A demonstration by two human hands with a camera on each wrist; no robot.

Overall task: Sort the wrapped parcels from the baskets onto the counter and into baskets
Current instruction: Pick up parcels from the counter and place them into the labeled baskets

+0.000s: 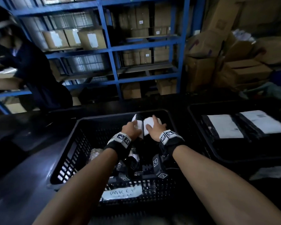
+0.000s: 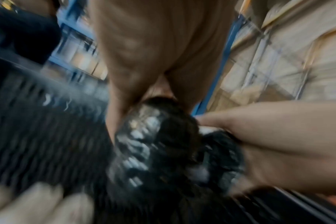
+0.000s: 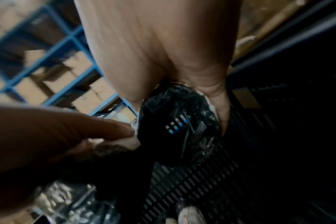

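A black slatted basket [image 1: 66,148] stands on the dark counter [image 1: 19,179] in front of me. Both my hands are inside it at its far end. My left hand [image 1: 135,127] grips a parcel [image 1: 139,126] in black plastic with a white label. The left wrist view shows that parcel [image 2: 153,144] between thumb and fingers. Right beside it, my right hand [image 1: 153,125] holds a second black-wrapped parcel [image 1: 148,123], white label up. In the right wrist view this second parcel [image 3: 182,125] sits between thumb and fingers. The two parcels are side by side and nearly touching.
A second black basket [image 1: 195,117] at the right holds two flat parcels [image 1: 224,127] with white labels. Several shiny wrapped items [image 1: 96,154] lie in the near part of my basket. Blue shelving [image 1: 113,62] with cardboard boxes stands behind the counter. Another person [image 1: 31,70] stands at the left.
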